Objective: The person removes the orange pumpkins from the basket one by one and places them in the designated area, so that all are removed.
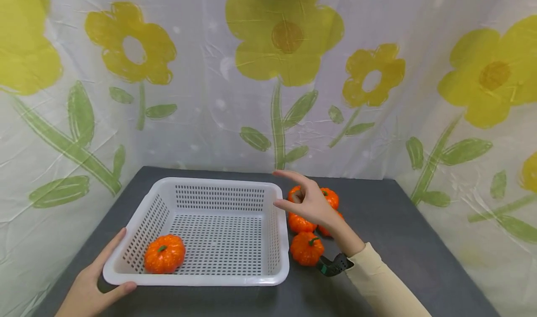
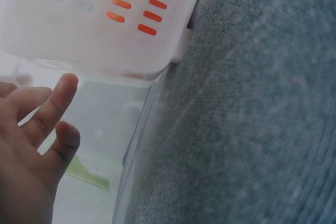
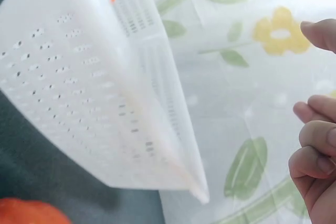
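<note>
A white perforated plastic basket [image 1: 197, 280] stands on the dark table. One small orange pumpkin [image 1: 165, 254] with a green stem sits inside, in the front left corner. My left hand [image 1: 90, 282] is spread beside that corner, thumb and fingers apart; in the left wrist view its fingertips are close to the basket wall [image 2: 79, 35], and contact is unclear. Over the basket's right edge hovers my right hand [image 1: 312, 204], holding nothing, thumb and index finger wide apart. Below and behind it, several more pumpkins [image 1: 307, 248] cluster against the basket's right side, partly hidden by the hand.
The dark table [image 1: 390, 242] extends to the right of the pumpkins. A pale curtain [image 1: 201, 121] printed with yellow flowers hangs around the back and both sides. A black strap [image 1: 334, 265] is on my right wrist.
</note>
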